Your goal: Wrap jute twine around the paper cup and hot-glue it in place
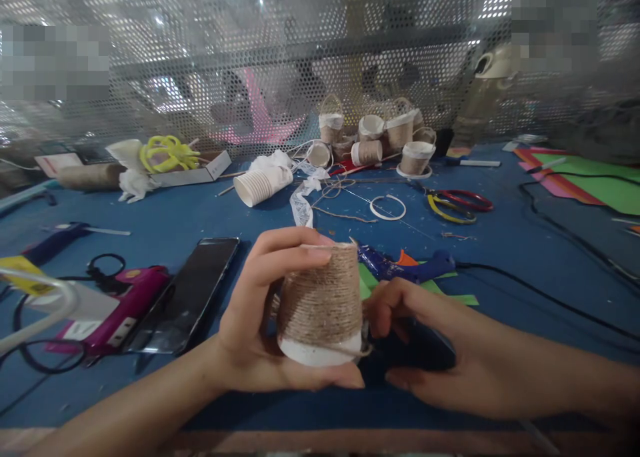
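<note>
My left hand is wrapped around a paper cup, with fingers over its top and thumb beneath. Brown twine winds around most of the cup, leaving a white band bare at the lower rim. Close to the cup's right side, my right hand has its fingers curled, near a loose bit of twine. Something dark shows between its fingers and thumb; its kind is hard to make out. Just behind the hands lies a blue glue gun on green paper strips.
Left are a smartphone and a magenta glue gun. Farther back stand several twine-wrapped cups, stacked paper cups, lace, a white ring and scissors. A black cable crosses the right side.
</note>
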A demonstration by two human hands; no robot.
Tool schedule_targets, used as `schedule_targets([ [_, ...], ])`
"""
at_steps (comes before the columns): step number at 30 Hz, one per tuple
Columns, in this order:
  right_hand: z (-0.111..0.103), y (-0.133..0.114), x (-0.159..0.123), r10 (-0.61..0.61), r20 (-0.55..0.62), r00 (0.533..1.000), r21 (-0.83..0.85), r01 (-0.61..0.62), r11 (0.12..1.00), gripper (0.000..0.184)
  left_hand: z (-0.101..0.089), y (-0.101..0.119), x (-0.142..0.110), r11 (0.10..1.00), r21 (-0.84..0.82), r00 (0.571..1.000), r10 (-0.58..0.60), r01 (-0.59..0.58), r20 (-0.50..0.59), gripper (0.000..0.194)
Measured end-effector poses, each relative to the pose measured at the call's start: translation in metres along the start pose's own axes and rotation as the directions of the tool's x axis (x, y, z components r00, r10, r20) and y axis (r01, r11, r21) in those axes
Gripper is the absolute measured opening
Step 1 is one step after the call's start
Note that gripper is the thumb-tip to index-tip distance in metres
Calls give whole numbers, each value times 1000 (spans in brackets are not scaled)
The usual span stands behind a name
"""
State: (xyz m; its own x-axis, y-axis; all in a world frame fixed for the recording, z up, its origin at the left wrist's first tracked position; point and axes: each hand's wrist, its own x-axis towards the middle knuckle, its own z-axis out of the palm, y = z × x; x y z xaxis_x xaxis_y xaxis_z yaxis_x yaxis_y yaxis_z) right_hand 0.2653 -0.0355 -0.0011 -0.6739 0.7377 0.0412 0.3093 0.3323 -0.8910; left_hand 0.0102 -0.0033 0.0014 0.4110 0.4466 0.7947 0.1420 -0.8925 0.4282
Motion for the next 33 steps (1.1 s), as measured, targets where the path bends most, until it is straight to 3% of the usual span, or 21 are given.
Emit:
schedule_targets([
  [4,-2,-3,3,7,97,995,149,-22,989,21,0,-1,-1,1000,-5,1000,-10,10,-3,75],
  [7,-5,-1,4,-63,-10,998,85,64,994,11,0,-2,-3,998,-23,998,-51,52,20,79],
  [10,-9,3,3,-196,-136,971,6,199,980,12,-1,-3,-3,999,-7,999,-40,41,23,79],
  [14,-13,6,2,-270,-203,941,-42,267,963,8,-4,-2,2,992,120,996,33,-44,87,57],
  [18,-16,7,2,-265,-200,943,-36,263,964,6,-4,0,6,986,161,993,31,-49,111,42],
  [33,-12,6,5,-217,-196,956,-108,199,974,15,2,-1,2,994,111,998,-28,21,59,45],
])
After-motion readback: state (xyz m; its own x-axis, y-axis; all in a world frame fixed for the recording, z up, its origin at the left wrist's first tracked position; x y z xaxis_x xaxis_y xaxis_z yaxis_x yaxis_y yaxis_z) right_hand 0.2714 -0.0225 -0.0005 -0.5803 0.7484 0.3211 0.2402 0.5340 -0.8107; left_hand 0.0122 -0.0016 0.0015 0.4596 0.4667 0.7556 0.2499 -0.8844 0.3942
